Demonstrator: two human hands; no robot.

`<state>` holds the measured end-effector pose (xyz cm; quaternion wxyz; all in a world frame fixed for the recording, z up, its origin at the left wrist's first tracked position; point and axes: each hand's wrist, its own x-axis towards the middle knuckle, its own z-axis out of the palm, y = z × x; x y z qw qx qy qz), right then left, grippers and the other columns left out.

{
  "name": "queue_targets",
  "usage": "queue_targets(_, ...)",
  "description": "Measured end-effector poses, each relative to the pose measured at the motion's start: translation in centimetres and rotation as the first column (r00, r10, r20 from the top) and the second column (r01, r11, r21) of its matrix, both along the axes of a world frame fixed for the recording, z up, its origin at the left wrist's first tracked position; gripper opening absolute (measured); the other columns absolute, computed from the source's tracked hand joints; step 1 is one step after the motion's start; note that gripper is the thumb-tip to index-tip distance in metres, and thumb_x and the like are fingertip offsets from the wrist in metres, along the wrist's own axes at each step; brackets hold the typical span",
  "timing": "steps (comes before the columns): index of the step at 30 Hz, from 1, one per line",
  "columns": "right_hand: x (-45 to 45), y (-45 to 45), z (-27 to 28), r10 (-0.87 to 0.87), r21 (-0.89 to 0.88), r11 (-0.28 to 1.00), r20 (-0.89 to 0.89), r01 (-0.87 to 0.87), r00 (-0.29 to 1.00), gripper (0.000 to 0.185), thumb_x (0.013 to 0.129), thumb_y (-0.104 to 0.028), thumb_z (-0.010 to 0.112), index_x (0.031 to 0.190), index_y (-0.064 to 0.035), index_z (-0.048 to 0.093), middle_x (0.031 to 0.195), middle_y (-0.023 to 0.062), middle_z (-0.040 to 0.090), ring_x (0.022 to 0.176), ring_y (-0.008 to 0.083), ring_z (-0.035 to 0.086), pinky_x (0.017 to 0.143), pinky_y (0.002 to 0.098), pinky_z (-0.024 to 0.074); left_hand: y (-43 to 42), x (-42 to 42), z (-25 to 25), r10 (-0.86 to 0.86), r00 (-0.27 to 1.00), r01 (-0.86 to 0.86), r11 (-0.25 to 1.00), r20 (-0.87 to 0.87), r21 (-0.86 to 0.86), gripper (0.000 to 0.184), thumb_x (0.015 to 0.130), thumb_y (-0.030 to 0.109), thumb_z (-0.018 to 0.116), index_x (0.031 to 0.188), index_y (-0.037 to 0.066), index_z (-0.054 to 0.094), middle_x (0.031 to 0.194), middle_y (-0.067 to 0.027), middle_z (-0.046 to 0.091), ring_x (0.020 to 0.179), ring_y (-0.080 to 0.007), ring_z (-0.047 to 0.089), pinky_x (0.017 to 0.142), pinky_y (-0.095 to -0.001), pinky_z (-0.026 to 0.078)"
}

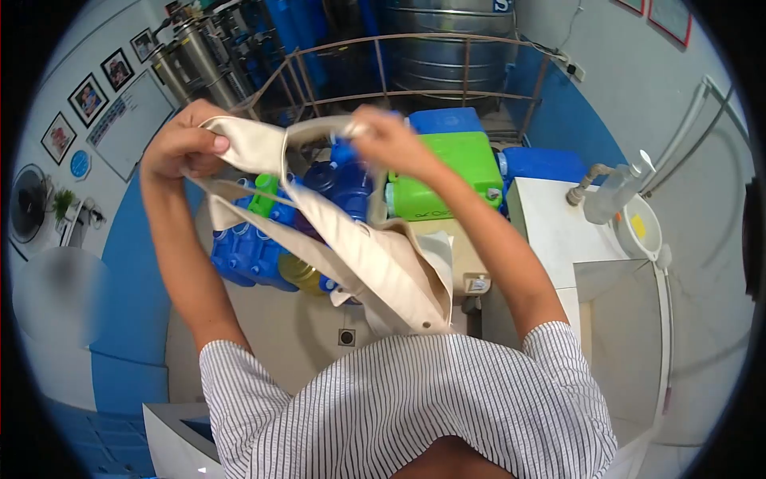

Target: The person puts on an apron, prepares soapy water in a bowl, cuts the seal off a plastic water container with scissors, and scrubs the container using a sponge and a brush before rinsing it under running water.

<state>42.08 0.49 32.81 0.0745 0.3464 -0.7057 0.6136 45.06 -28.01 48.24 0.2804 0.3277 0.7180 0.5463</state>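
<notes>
A cream cloth apron (375, 259) with broad straps and a small eyelet hangs bunched in front of my striped shirt. My left hand (187, 144), raised at the left, is closed on a folded strap end with the thumb on top. Up and to the right, my right hand (391, 142) is smeared by motion, but its fingers are curled round the other part of the strap (319, 128). The strap stretches between both hands. Part of the apron's lower body is hidden by its own folds.
Beyond the apron stand blue water jugs (247, 251) and a green container (451, 172). A white counter (546, 215) with a sink (618, 327), a pump bottle (618, 191) and a white bowl (638, 226) is at the right. A metal railing (415, 36) runs behind.
</notes>
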Motion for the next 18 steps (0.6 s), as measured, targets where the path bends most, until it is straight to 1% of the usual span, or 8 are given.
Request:
queue_targets(3, 2.1, -0.6, 5.0, -0.461, 0.000, 0.858, -0.442, 0.514, 0.770, 0.019, 0.076, -0.017, 0.065, 0.080, -0.0031, 0.052, 0.061, 0.0161, 0.058, 0.058, 0.0367, 0.057, 0.052, 0.0374, 0.0434, -4.7, 1.4, -0.8, 0.414, 0.843, -0.524, 0.775, -0.342, -0.353, 0.024, 0.077, 0.012, 0.055, 0.089, -0.008, 0.061, 0.062, -0.0084, 0.058, 0.048, -0.0148, 0.048, 0.043, -0.0283, 0.036)
queue_targets(5, 3.6, -3.2, 6.9, -0.466, 0.072, 0.815, -0.509, 0.575, 0.724, 0.017, 0.077, -0.015, 0.063, 0.079, -0.0023, 0.052, 0.059, 0.0130, 0.055, 0.054, 0.0259, 0.054, 0.050, 0.0347, 0.0414, -7.9, 0.9, -3.3, 0.336, 0.262, -0.719, 0.693, -0.905, 0.049, 0.020, 0.083, 0.016, 0.053, 0.083, -0.003, 0.058, 0.061, -0.0017, 0.054, 0.051, -0.0141, 0.048, 0.050, -0.0298, 0.040)
queue_targets(8, 6.1, -6.0, 8.6, -0.377, 0.381, 0.731, -0.465, 0.566, 0.801, 0.015, 0.080, -0.016, 0.061, 0.080, -0.0017, 0.056, 0.057, 0.0117, 0.053, 0.049, 0.0182, 0.053, 0.048, 0.0331, 0.0397, -7.5, 4.8, -2.1, 0.601, -0.310, -0.812, 0.235, -0.736, 0.534, 0.021, 0.077, 0.009, 0.049, 0.094, 0.000, 0.059, 0.078, -0.0154, 0.065, 0.074, -0.0244, 0.063, 0.067, -0.0340, 0.045)
queue_targets(10, 6.6, -6.6, 8.1, -0.350, 0.319, 0.792, -0.463, 0.521, 0.815, 0.024, 0.078, -0.025, 0.061, 0.079, -0.0013, 0.058, 0.065, 0.0184, 0.060, 0.062, 0.0388, 0.058, 0.057, 0.0439, 0.0457, -11.9, 3.1, -4.0, 0.705, -0.256, -0.808, 0.220, -0.662, 0.547, 0.021, 0.077, 0.009, 0.050, 0.094, 0.002, 0.059, 0.075, -0.0141, 0.064, 0.071, -0.0235, 0.062, 0.065, -0.0338, 0.045)
queue_targets(13, 5.7, -6.8, 9.1, -0.615, -0.007, 0.746, -0.393, 0.666, 0.684, 0.025, 0.079, -0.026, 0.060, 0.082, -0.0016, 0.059, 0.067, 0.0191, 0.061, 0.065, 0.0387, 0.059, 0.061, 0.0450, 0.0460, -13.7, 2.8, -9.0, 0.826, 0.130, -0.866, 0.364, -0.548, 0.343, 0.015, 0.079, 0.011, 0.053, 0.091, 0.004, 0.058, 0.068, -0.0109, 0.063, 0.065, -0.0195, 0.061, 0.059, -0.0322, 0.044)
queue_targets(15, 5.2, -7.7, 9.0, -0.792, -0.019, 0.459, -0.461, 0.888, 0.399, 0.023, 0.081, -0.024, 0.056, 0.085, -0.0022, 0.060, 0.068, 0.0185, 0.061, 0.065, 0.0339, 0.062, 0.063, 0.0431, 0.0466, -14.0, 3.1, -10.1, 0.818, 0.266, -0.883, 0.419, -0.510, 0.211, 0.014, 0.079, 0.011, 0.054, 0.090, 0.003, 0.057, 0.069, -0.0108, 0.062, 0.065, -0.0184, 0.060, 0.058, -0.0314, 0.044)
queue_targets(17, 3.4, -8.0, 6.8, -0.647, 0.218, 0.643, -0.360, 0.735, 0.672, 0.025, 0.083, -0.026, 0.053, 0.088, -0.0032, 0.060, 0.063, 0.0150, 0.059, 0.061, 0.0257, 0.059, 0.059, 0.0374, 0.0448, -15.1, 3.9, -10.5, 0.733, -0.329, -0.821, 0.089, -0.595, 0.563, 0.013, 0.079, 0.012, 0.055, 0.088, 0.003, 0.058, 0.070, -0.0083, 0.062, 0.063, -0.0164, 0.057, 0.058, -0.0298, 0.044)
queue_targets(18, 3.2, -8.0, 6.5, -0.524, 0.356, 0.745, -0.210, 0.564, 0.825, 0.026, 0.084, -0.027, 0.052, 0.088, -0.0033, 0.059, 0.062, 0.0124, 0.058, 0.059, 0.0229, 0.057, 0.057, 0.0350, 0.0439, -17.0, 3.5, -10.5, 0.803, -0.300, -0.766, 0.118, -0.514, 0.632, 0.013, 0.079, 0.012, 0.056, 0.087, 0.002, 0.059, 0.072, -0.0064, 0.062, 0.062, -0.0166, 0.057, 0.059, -0.0294, 0.045)
